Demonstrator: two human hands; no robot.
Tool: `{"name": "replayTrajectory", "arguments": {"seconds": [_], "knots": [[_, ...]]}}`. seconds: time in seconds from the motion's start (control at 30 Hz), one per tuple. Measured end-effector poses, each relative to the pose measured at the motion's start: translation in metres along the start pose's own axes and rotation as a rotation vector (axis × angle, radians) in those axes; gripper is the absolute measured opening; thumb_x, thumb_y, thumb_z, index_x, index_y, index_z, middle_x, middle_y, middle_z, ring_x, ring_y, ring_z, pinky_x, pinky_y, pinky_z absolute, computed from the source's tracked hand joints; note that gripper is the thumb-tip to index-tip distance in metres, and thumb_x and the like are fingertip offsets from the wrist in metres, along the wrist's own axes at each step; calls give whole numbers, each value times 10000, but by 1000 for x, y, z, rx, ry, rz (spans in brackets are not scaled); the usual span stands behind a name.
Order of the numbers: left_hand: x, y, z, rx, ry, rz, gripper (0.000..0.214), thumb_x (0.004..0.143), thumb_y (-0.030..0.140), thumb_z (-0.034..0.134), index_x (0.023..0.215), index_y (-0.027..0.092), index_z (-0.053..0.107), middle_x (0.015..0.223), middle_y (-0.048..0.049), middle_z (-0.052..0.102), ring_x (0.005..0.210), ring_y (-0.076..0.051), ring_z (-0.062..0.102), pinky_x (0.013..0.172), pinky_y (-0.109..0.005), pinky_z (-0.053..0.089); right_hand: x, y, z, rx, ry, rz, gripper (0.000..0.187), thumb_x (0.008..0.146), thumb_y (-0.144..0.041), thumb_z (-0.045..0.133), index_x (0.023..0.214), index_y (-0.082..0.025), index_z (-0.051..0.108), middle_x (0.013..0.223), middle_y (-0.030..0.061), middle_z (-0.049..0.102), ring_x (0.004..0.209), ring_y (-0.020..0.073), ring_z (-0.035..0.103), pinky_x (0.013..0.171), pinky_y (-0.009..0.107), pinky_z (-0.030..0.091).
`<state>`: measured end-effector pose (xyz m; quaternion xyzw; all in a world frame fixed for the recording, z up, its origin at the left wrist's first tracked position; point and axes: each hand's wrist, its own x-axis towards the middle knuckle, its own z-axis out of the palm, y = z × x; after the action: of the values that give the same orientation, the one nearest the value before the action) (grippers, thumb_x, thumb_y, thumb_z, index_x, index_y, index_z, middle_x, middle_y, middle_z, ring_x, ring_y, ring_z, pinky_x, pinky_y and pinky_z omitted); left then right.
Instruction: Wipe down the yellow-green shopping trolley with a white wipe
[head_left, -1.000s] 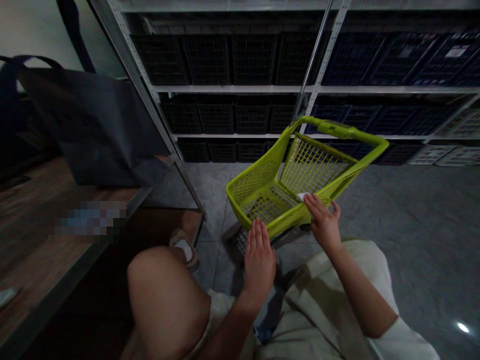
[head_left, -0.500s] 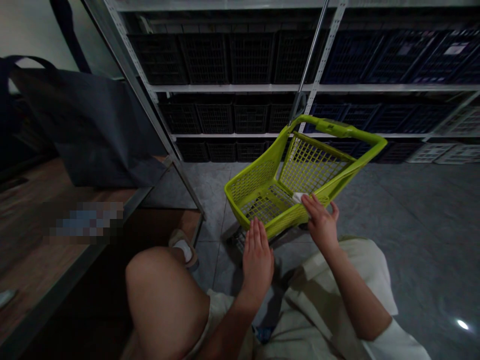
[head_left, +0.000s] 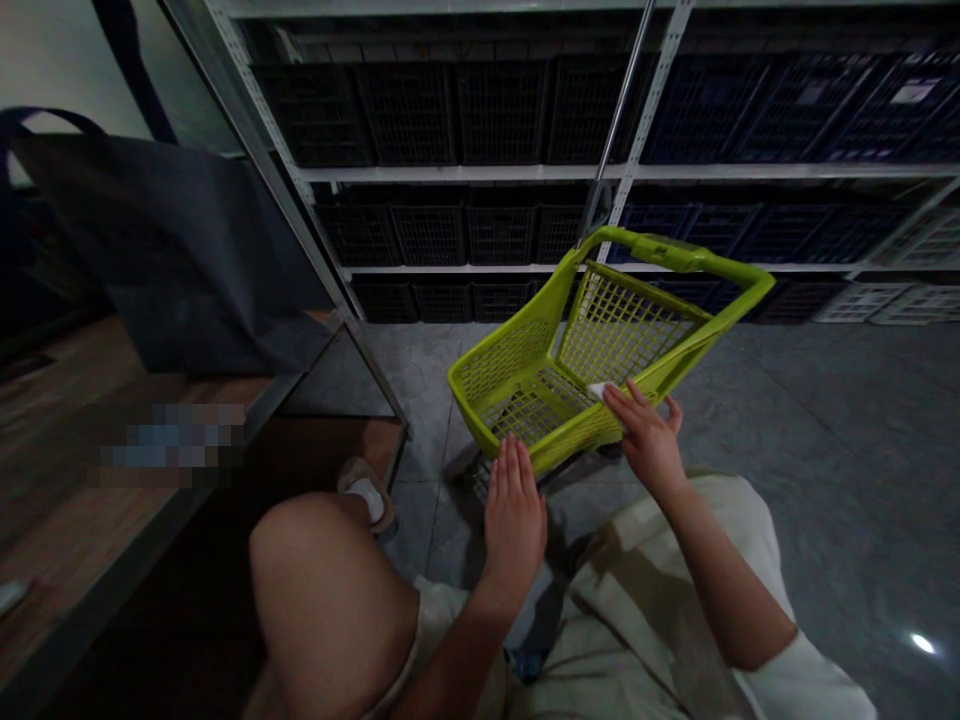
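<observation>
Grey tile floor (head_left: 840, 450), shelved black crates (head_left: 409, 115), lime-green shopping cart (head_left: 675, 256)

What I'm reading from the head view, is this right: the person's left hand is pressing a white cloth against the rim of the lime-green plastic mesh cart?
Not the left hand: the head view shows the right hand pressing the white cloth against the rim of the lime-green plastic mesh cart. The left hand is open and holds no cloth.

Dim overall; glare spot (head_left: 923, 643) on floor (head_left: 825, 480); edges warped, wide-angle.
</observation>
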<state>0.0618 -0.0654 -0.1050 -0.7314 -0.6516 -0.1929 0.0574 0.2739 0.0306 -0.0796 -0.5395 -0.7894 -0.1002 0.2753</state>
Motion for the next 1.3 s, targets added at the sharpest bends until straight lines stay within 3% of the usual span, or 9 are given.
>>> {"name": "replayTrajectory", "arguments": {"seconds": [0.1, 0.27, 0.4, 0.57, 0.77, 0.9, 1.0, 1.17, 1.3], "knots": [[1, 0, 0, 2, -3, -2, 713, 875, 155, 550, 1505, -18, 263, 1595, -239, 277, 1490, -312, 262, 1195, -445, 340, -9, -26, 5, -6, 1, 64, 870, 681, 11, 430, 1503, -270, 377, 1467, 76, 536, 1411, 250, 428, 1157, 554, 160], [0, -1, 3, 12, -6, 6, 720, 874, 155, 553, 1508, -17, 258, 1597, -243, 270, 1497, -308, 243, 1200, -452, 332, -33, -87, 11, 128, -164, -306, 846, 739, 23, 366, 1540, -242, 297, 1517, 80, 468, 1435, 174, 387, 1183, 476, 145], [0, -1, 2, 8, -9, 4, 720, 876, 163, 553, 1507, -18, 258, 1600, -243, 259, 1498, -313, 238, 1198, -457, 333, -17, -44, -1, 101, -194, -351, 860, 723, 49, 355, 1513, -290, 339, 1496, 57, 498, 1410, 177, 428, 1179, 527, 106], [0, 0, -1, -1, -7, 4, 718, 877, 163, 553, 1506, -21, 259, 1598, -245, 262, 1497, -314, 242, 1200, -447, 331, -2, -2, -4, -14, -35, 34, 812, 698, 18, 420, 1456, -272, 438, 1472, 66, 529, 1398, 236, 447, 1155, 553, 162], [-1, -2, 5, -10, 17, 6, 699, 873, 137, 514, 1508, -8, 260, 1590, -239, 292, 1494, -310, 248, 1194, -457, 341, -33, -85, 9, 138, -120, -221, 829, 741, 5, 415, 1531, -229, 316, 1498, 79, 499, 1409, 199, 427, 1165, 482, 171], [-2, -3, 10, -14, 35, 16, 698, 865, 106, 487, 1513, -1, 248, 1579, -241, 318, 1500, -297, 230, 1196, -459, 339, -34, -107, 6, 170, -151, -229, 800, 752, -18, 451, 1518, -225, 353, 1494, 90, 505, 1354, 206, 480, 1075, 432, 284], [-2, -2, 9, -16, 37, 16, 737, 859, 114, 508, 1524, -4, 212, 1586, -244, 300, 1506, -298, 211, 1198, -463, 334, -26, -103, 4, 94, -201, -202, 753, 756, -24, 465, 1484, -210, 409, 1563, 107, 399, 1354, 244, 466, 1013, 446, 321], [-1, -1, 4, -27, 20, 2, 763, 866, 135, 520, 1540, 18, 183, 1599, -231, 275, 1508, -295, 214, 1195, -469, 337, -15, -58, 4, 34, -214, -396, 820, 750, 43, 377, 1514, -251, 333, 1529, 63, 459, 1436, 194, 373, 1135, 517, 159], [-1, 0, 1, -37, 13, 0, 773, 870, 146, 528, 1544, 21, 172, 1604, -227, 265, 1505, -296, 224, 1196, -458, 336, -3, -1, 0, -49, -97, -173, 906, 692, 28, 424, 1536, -274, 287, 1507, 81, 490, 1408, 218, 428, 1147, 519, 153]]}}
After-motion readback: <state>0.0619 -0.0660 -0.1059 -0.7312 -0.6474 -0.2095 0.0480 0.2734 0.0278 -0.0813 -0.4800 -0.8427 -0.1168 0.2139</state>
